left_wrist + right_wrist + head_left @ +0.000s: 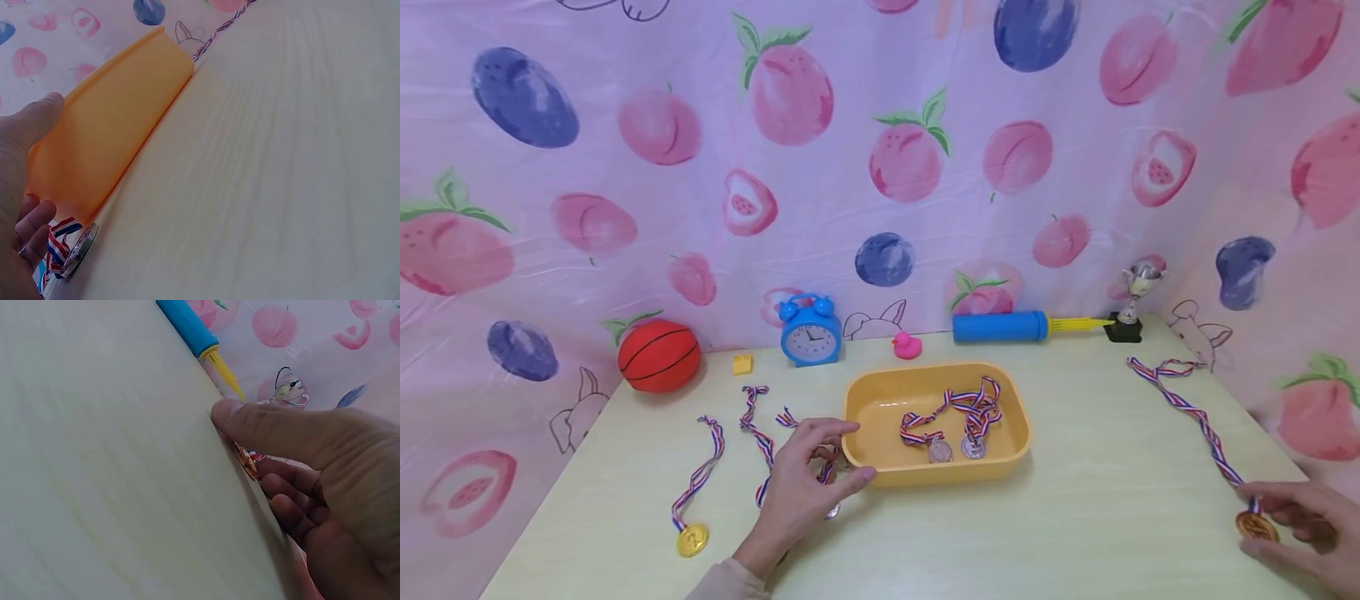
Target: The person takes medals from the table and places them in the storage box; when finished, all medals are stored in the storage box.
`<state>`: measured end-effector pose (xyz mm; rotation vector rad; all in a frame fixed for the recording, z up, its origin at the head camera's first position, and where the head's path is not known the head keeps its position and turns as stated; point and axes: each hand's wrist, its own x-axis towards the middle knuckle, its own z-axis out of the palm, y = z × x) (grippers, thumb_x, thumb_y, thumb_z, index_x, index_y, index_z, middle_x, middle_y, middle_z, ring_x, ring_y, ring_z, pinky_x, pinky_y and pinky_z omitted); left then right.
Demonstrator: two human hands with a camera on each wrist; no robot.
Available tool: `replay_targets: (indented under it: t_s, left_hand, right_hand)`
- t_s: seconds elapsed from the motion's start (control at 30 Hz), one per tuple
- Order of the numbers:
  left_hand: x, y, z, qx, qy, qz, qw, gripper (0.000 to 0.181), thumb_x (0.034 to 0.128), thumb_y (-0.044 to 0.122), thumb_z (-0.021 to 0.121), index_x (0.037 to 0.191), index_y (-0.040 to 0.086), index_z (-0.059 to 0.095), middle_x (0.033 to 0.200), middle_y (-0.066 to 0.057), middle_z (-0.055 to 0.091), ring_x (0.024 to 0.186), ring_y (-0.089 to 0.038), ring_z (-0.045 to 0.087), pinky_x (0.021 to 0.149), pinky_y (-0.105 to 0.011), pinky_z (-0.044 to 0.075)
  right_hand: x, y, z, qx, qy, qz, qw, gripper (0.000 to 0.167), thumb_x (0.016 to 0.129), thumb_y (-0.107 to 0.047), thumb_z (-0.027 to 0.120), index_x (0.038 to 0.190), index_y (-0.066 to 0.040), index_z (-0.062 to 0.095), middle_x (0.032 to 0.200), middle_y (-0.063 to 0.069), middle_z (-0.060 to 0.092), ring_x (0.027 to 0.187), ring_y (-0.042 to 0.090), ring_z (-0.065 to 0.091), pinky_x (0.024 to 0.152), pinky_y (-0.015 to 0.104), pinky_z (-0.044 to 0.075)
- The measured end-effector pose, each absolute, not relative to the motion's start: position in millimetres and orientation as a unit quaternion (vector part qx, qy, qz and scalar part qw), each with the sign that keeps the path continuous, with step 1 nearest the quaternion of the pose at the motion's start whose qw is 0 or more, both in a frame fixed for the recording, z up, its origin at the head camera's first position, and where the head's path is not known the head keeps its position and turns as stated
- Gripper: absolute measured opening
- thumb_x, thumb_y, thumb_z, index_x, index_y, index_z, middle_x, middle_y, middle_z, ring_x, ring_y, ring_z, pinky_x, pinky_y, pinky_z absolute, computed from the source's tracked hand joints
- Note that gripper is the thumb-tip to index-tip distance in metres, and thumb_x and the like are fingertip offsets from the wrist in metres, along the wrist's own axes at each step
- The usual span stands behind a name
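Observation:
My left hand [808,479] is at the front left corner of a yellow-orange plastic tub [925,477], thumb and forefinger spread and touching or very near it. Two silver medals [973,447] with striped ribbons lie inside the tub. Under the left hand, a silver medal [81,250] on a ribbon shows, partly hidden. At the right, a bronze-coloured medal [1257,527] lies on the table, its striped ribbon [1187,407] stretching away toward the back. My right hand [1311,527] has its thumb and forefinger apart on either side of this medal; contact is unclear.
A gold medal [692,540] lies at the left, beside another ribbon [751,417]. Along the back stand a red ball [659,357], yellow block [742,364], blue alarm clock [811,337], pink duck [907,346], blue pump [1000,327] and trophy [1131,304]. A printed curtain hangs behind.

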<state>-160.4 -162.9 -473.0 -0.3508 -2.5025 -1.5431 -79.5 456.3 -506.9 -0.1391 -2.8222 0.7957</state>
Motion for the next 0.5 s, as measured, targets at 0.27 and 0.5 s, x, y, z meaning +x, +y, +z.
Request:
replay_targets:
  t_s: [0.27, 0.5]
  left_hand:
    - [-159.9, -162.4, -472.9, -0.115, -0.844, -0.516, 0.090, 0.059, 0.0819, 0.034, 0.103, 0.135, 0.024, 0.079, 0.133, 0.008, 0.065, 0.109, -0.021, 0.067, 0.093, -0.035, 0.062]
    - [-159.9, -162.9, -472.7, -0.119, -0.842, -0.518, 0.091, 0.060, 0.0818, 0.036, 0.103, 0.135, 0.024, 0.079, 0.134, 0.008, 0.065, 0.108, -0.022, 0.067, 0.093, -0.035, 0.062]
  right_hand:
    - [-76.5, 453.3, -505.9, -0.034, -0.959, 0.256, 0.119, 0.046, 0.083, -0.016, 0.100, 0.121, 0.002, 0.082, 0.106, 0.011, 0.073, 0.078, -0.009, 0.048, 0.063, 0.015, 0.046]
    - [-77.0, 450.5, -498.8, -0.049, -0.968, 0.231, 0.085, 0.049, 0.085, -0.021, 0.099, 0.122, 0.005, 0.080, 0.101, 0.005, 0.073, 0.074, -0.003, 0.045, 0.061, 0.019, 0.043]
